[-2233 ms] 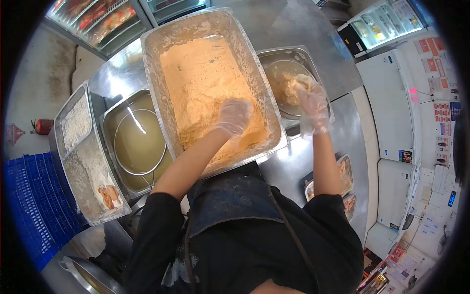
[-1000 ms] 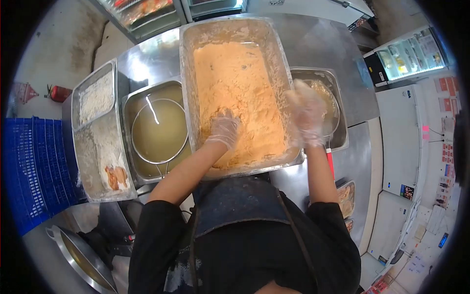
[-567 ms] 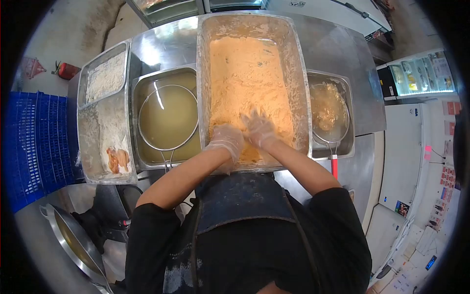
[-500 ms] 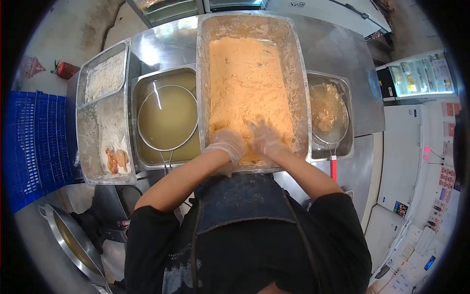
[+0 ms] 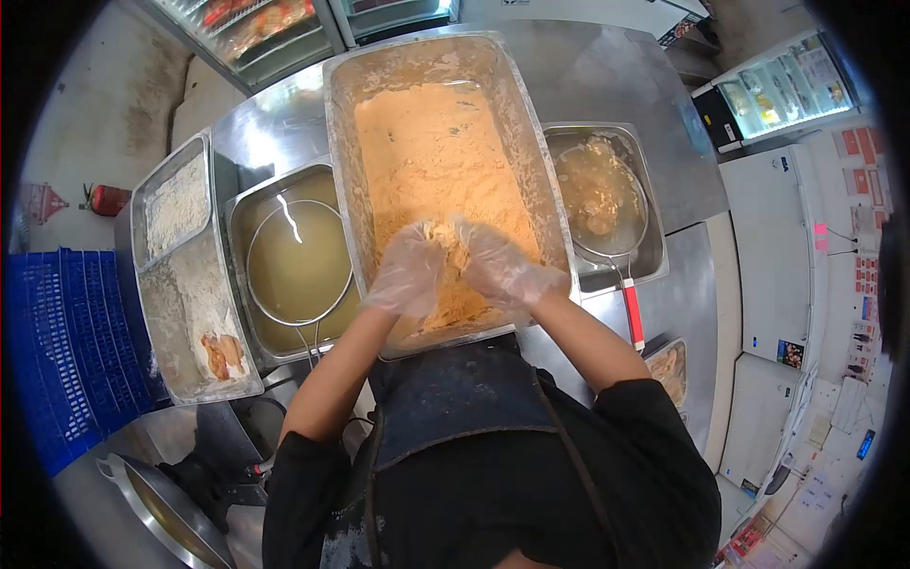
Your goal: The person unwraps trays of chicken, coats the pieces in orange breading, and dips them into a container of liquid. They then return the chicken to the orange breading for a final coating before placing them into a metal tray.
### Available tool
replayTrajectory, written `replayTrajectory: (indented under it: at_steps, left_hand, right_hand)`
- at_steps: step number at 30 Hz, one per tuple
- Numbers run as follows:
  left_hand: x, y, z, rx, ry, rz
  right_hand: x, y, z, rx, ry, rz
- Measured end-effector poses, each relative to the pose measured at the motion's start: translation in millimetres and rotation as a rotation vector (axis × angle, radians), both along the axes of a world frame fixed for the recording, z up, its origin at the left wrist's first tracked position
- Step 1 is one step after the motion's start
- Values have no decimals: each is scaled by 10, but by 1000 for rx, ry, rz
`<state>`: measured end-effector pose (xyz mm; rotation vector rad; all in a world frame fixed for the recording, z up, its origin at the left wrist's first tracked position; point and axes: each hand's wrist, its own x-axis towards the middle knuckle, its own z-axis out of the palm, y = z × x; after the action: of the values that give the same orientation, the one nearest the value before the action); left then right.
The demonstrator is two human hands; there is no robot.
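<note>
A deep metal tub (image 5: 343,142) in front of me holds a bed of orange breading flour (image 5: 427,123). My left hand (image 5: 409,273), in a clear plastic glove, is at the tub's near end with its fingers curled inward. Facing it, my right hand (image 5: 500,266) wears the same kind of glove and is curled too. Between them is a crumbly, flour-coated piece (image 5: 452,248), gripped from both sides just over the loose flour. Its inside is hidden by the coating and the fingers.
Left of the tub, a pan of cloudy liquid (image 5: 284,275) holds a wire strainer. Farther left, a flour tray (image 5: 194,284) holds raw meat pieces (image 5: 223,357). On the right, a red-handled strainer (image 5: 633,313) rests in another liquid pan (image 5: 654,256). A wok (image 5: 156,507) stands lower left.
Both hands were blurred, lower and flatter in the flour. Now they have come together, cupped around a coated piece. The whole view has shifted and turned slightly.
</note>
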<state>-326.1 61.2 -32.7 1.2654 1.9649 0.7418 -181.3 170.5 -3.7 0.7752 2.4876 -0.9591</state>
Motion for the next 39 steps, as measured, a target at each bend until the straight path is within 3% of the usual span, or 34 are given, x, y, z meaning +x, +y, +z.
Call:
replayTrajectory:
  at_steps: [2, 3, 5, 6, 8, 9, 10, 11, 12, 13, 14, 15, 16, 18, 19, 20, 21, 23, 26, 28, 30, 31, 33, 34, 36, 39]
  left_hand:
    - [-128, 87, -1, -84, 161, -35]
    - [-149, 77, -7, -171, 316, -50]
    - [33, 35, 89, -122, 331, 61]
    - [20, 100, 168, -42, 358, 169]
    - [-64, 124, 230, 102, 376, 187]
    - [0, 14, 214, 211, 357, 158]
    - [-18, 19, 179, 213, 358, 155]
    - [-94, 121, 166, -57, 467, -38]
    - [-137, 150, 162, -333, 577, -233]
    - [-95, 124, 261, -315, 603, -231]
    - [32, 47, 388, 85, 602, -124]
    - [84, 6, 495, 486, 578, -25]
    - [-33, 70, 412, 509, 587, -41]
    - [-102, 162, -51, -199, 668, -282]
    - [53, 6, 24, -186, 679, -306]
    - [138, -76, 240, -18, 699, -208]
    - [174, -104, 381, 146, 701, -111]
    - [207, -245, 261, 104, 638, -63]
    - [267, -459, -109, 174, 645, -81]
    - [408, -581, 191, 131, 572, -46]
    - [462, -670, 192, 152, 597, -52]
    - [479, -721, 179, 156, 605, -39]
    - [514, -745, 187, 152, 600, -34]
    - [524, -731, 197, 141, 594, -23]
    - [495, -734, 71, 192, 610, 2]
    - [455, -778, -170, 262, 650, 25]
  right_hand:
    - [38, 77, 19, 489, 371, 6]
    - [31, 194, -76, 488, 378, 21]
    - [55, 360, -412, 324, -75, 30]
    - [105, 409, -428, 339, -49, 39]
    - [203, 416, -329, 785, 568, -72]
    - [174, 399, -360, 774, 563, -82]
    - [3, 495, -223, 635, 231, 0]
    - [-57, 538, -130, 493, -96, 74]
    - [59, 485, -193, 499, -90, 61]
    - [141, 506, -327, 569, 124, 17]
    - [157, 506, -447, 634, 338, -21]
    - [113, 466, -527, 651, 352, -31]
    - [96, 425, -617, 659, 429, -66]
    - [330, 203, -871, 663, 538, -135]
    - [377, 85, -943, 663, 606, -176]
    - [233, 241, -822, 697, 711, -195]
    - [177, 318, -503, 737, 737, -193]
    - [439, -99, 209, 679, 772, -385]
    - [1058, -20, 725, 541, 552, -652]
    - [1554, 59, 801, 618, 282, -913]
    - [2235, 122, 551, 850, 52, -683]
    - [2411, 151, 418, 851, 53, -692]
    - [2672, 279, 198, -314, 89, -1149]
    - [2793, 408, 86, -304, 93, -1146]
    - [2953, 566, -118, -1024, 217, -989]
    - [2824, 295, 183, -827, 386, -1101]
